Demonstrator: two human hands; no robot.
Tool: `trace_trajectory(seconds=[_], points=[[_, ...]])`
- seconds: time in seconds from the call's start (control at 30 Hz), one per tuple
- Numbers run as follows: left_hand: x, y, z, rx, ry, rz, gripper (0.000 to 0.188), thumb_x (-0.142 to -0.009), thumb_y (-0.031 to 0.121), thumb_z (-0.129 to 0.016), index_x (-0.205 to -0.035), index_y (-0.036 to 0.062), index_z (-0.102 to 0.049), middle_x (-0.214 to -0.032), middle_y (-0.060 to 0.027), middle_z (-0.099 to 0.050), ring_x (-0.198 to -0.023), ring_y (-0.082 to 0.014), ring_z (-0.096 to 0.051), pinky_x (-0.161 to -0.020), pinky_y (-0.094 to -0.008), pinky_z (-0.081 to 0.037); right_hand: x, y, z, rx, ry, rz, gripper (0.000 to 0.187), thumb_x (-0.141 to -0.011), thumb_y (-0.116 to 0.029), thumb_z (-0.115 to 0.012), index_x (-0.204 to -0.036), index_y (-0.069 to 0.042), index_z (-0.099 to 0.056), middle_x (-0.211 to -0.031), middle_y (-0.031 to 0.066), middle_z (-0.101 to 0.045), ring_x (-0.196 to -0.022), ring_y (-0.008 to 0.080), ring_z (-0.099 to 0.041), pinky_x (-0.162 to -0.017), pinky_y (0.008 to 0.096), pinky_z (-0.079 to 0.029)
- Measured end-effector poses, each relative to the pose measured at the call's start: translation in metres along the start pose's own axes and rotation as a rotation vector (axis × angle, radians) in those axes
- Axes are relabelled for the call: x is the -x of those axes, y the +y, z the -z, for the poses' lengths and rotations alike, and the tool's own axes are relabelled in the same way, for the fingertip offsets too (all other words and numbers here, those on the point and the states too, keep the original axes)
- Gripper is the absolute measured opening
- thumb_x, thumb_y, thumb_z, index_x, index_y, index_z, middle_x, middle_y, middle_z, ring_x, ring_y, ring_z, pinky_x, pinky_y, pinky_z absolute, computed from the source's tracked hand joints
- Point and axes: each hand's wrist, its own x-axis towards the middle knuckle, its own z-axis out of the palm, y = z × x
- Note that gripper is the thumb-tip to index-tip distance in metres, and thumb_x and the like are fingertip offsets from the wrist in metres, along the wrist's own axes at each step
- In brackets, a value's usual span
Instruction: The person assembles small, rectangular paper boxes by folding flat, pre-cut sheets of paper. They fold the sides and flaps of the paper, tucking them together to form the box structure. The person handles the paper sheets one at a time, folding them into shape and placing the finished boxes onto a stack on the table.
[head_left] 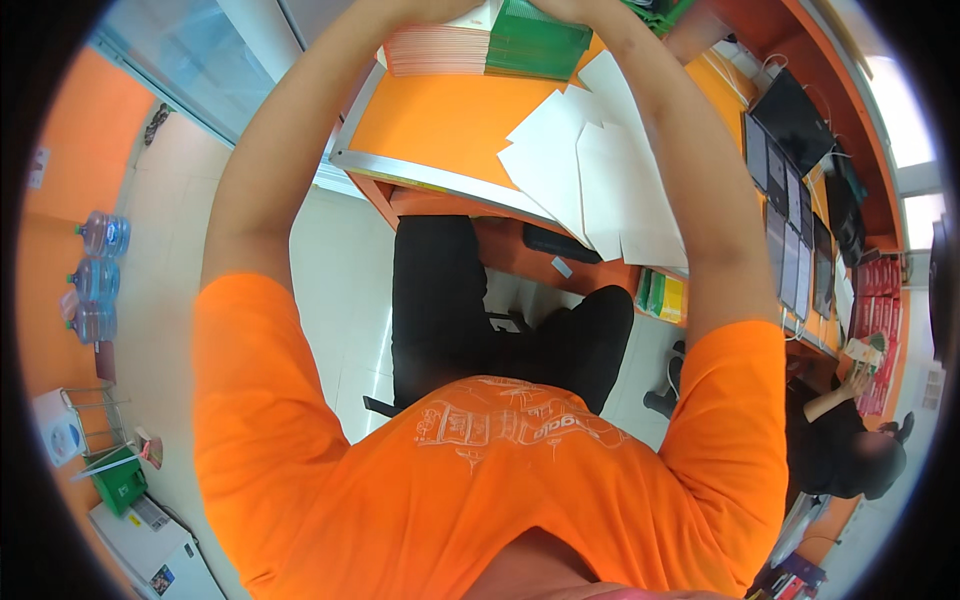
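At the top edge of the head view, a stack of thin cards or booklets with pale, reddish-lined edges lies on the orange desk. Joined to its right side is a green section with the same fine layers. My left hand is at the stack's far left, and my right hand is by the green section's far right. Both hands are cut off by the picture's edge, so their fingers and grip are hidden. White paper sheets lie loosely overlapped below my right forearm, some reaching over the desk's near edge.
Several phones or tablets lie in rows on the right, with a black laptop behind them. Another person in black sits farther right, holding a small packet. Water bottles line the left wall. A green bin stands lower left.
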Motion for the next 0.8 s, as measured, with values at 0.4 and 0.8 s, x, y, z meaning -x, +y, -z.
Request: trace_trajectory(seconds=[0.4,0.8], points=[[0.040,-0.010,-0.023,-0.026,0.162,0.083,0.052,-0.103,0.042,-0.034,-0.138,0.0076,-0.049,-0.130,-0.0284,-0.060,-0.116,-0.0486,-0.059,-0.104,-0.0596,-0.042,-0.006,-0.031,0.004,0.000,-0.175,0.073,0.080,-0.099,-0.063,-0.041,-0.132,0.008,-0.057,-0.138,0.0322,-0.055,-0.133,0.0459,-0.049,-0.113,0.0498,-0.038],[0.013,-0.001,-0.028,0.117,0.096,0.071,0.053,-0.104,0.044,-0.030,-0.139,0.0095,-0.050,-0.140,-0.0242,-0.056,-0.130,-0.0458,-0.051,-0.108,-0.0590,-0.039,-0.024,0.003,0.025,-0.013,-0.251,-0.057,0.080,-0.098,-0.067,-0.037,-0.141,-0.002,-0.056,-0.145,0.0250,-0.053,-0.138,0.0390,-0.048,-0.114,0.0466,-0.037]])
